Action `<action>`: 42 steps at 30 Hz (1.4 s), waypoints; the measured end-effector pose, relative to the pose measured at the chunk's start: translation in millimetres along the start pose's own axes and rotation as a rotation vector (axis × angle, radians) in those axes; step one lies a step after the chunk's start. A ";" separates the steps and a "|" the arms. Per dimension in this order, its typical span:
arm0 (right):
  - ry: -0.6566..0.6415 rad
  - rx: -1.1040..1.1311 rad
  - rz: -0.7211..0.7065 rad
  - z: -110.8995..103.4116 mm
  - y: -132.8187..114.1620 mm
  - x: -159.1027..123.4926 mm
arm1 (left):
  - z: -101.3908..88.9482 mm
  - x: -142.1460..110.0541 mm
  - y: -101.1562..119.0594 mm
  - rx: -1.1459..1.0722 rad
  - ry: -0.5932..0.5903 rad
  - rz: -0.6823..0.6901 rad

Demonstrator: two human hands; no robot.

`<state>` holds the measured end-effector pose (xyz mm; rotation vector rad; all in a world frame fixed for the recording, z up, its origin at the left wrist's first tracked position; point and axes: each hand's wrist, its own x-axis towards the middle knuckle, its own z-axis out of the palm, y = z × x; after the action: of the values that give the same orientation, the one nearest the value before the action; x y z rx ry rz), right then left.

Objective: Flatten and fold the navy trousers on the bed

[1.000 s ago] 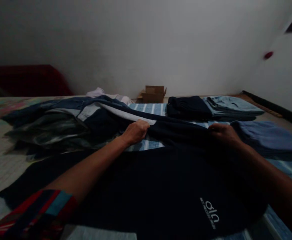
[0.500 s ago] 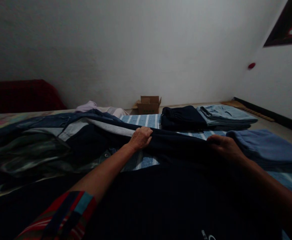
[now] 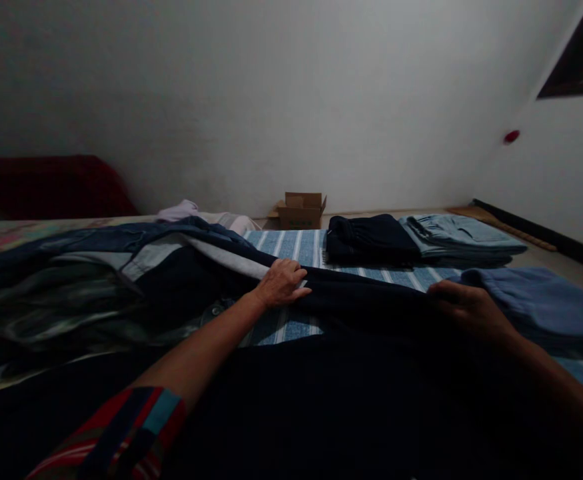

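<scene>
My left hand [image 3: 282, 283] is closed on the upper edge of a pair of dark navy trousers [image 3: 361, 287], near where a pale grey strip ends. Farther right, my right hand [image 3: 458, 303] grips the same edge, its fingertips partly lost in shadow. Between the two hands the cloth runs fairly straight, and the dark fabric spreads toward me over the lower view. Its folds there are too dark to make out. Close beyond my right hand lies a folded blue garment [image 3: 546, 300].
A blue striped cloth [image 3: 296, 243] covers the surface. Folded dark trousers [image 3: 371, 237] and folded light-blue jeans [image 3: 466, 230] lie at the back right. Loose clothes [image 3: 71, 300] are heaped at left. An open cardboard box [image 3: 301, 215] stands by the wall.
The view has shifted slightly left, so most things appear a little farther right. Both hands keep their hold on the trousers; my left thumb now sticks out more.
</scene>
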<state>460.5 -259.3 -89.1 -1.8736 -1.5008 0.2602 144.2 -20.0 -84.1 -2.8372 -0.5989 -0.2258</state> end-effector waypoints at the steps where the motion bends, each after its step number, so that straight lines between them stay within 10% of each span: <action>1: 0.005 0.001 0.006 -0.3 -0.7 -0.6 | 0.9 -1.1 -0.5 -0.001 -0.003 0.005; 29: -0.038 0.049 0.008 5.1 9.0 -3.2 | 4.1 -5.0 8.1 -0.102 -0.091 0.030; 42: 0.031 0.086 0.062 -2.4 9.3 4.0 | -80.9 -11.8 2.5 -0.321 0.104 -0.079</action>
<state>470.3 -257.3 -92.2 -1.8497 -1.3913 0.3183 126.4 -47.6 -9.2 -3.0829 -0.7104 -0.5239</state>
